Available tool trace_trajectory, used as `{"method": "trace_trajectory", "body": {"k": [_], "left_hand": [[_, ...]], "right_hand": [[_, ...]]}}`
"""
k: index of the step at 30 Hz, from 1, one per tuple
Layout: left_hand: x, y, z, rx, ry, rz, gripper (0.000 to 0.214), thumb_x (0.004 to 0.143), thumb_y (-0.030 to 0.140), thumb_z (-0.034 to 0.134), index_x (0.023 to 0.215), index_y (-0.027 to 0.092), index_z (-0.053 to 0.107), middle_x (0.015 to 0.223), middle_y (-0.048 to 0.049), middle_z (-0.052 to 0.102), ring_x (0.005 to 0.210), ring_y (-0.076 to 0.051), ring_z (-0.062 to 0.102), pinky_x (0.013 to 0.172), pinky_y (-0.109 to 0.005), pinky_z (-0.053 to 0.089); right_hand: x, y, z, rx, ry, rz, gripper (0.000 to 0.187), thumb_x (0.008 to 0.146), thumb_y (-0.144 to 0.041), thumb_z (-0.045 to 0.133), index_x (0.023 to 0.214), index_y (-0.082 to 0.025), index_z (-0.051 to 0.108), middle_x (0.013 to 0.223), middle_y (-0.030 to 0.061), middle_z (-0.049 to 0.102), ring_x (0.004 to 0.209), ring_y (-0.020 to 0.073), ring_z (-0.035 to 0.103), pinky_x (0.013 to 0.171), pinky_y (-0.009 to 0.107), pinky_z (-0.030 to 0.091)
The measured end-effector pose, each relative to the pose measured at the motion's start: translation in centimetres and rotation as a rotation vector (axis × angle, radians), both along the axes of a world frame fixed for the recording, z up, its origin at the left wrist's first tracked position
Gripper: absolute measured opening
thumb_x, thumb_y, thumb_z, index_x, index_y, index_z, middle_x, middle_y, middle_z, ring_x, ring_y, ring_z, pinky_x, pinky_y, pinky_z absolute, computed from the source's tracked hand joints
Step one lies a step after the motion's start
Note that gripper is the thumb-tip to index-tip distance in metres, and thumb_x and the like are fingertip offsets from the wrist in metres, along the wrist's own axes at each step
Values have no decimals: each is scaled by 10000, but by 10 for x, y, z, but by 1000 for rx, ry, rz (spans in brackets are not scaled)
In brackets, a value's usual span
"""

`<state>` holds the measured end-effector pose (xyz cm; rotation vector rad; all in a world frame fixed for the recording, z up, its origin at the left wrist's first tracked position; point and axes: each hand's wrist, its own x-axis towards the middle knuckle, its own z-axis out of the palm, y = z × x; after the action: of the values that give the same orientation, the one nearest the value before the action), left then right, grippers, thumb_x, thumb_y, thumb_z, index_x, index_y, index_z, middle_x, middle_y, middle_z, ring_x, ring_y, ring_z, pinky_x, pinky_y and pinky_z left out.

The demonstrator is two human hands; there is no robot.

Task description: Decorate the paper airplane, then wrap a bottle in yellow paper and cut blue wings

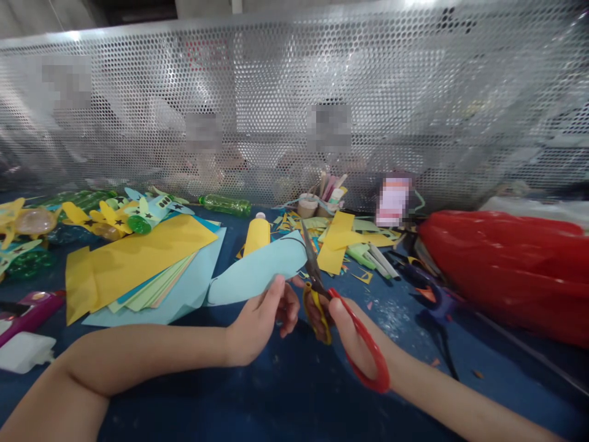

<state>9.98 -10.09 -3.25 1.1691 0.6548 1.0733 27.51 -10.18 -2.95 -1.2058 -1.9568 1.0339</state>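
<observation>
My left hand (271, 313) pinches the lower edge of a long light blue paper piece (253, 273) with rounded ends. Dark drawn lines run near both of its ends. My right hand (345, 325) has its thumb and fingers through the handles of a pair of scissors (315, 270), one handle red and the other yellow. The blades point up and away, at the right end of the blue piece. Whether they touch the paper I cannot tell. Some fingers of my right hand are hidden behind the scissors.
Yellow paper (147, 252) lies over green and blue sheets at left, near plastic-bottle crafts (115, 218) and a glue gun (32, 313). A yellow-wrapped bottle (256, 236), yellow scraps (335, 245) and a cutter (361, 255) lie beyond. A red bag (510, 270) fills the right; a perforated metal screen (276, 92) stands behind.
</observation>
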Motion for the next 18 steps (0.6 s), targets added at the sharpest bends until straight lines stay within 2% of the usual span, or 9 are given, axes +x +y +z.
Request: {"method": "trace_trajectory", "body": {"k": [5, 18], "left_hand": [[-1, 1, 1, 2, 8, -10, 494, 901, 642, 367, 1023, 182, 500, 624, 56, 448, 492, -90, 438, 456, -212, 365], [-1, 3, 1, -22, 4, 10, 474, 909, 616, 378, 1014, 174, 514, 614, 51, 452, 498, -94, 446, 459, -213, 363]], "right_hand": [[-1, 0, -1, -43, 17, -18, 703, 803, -826, 132, 603, -212, 411, 550, 22, 460, 516, 152, 450, 520, 307, 403], [1, 2, -7, -93, 95, -22, 672, 794, -837, 178, 619, -224, 388, 541, -7, 414, 482, 128, 412, 476, 284, 394]]}}
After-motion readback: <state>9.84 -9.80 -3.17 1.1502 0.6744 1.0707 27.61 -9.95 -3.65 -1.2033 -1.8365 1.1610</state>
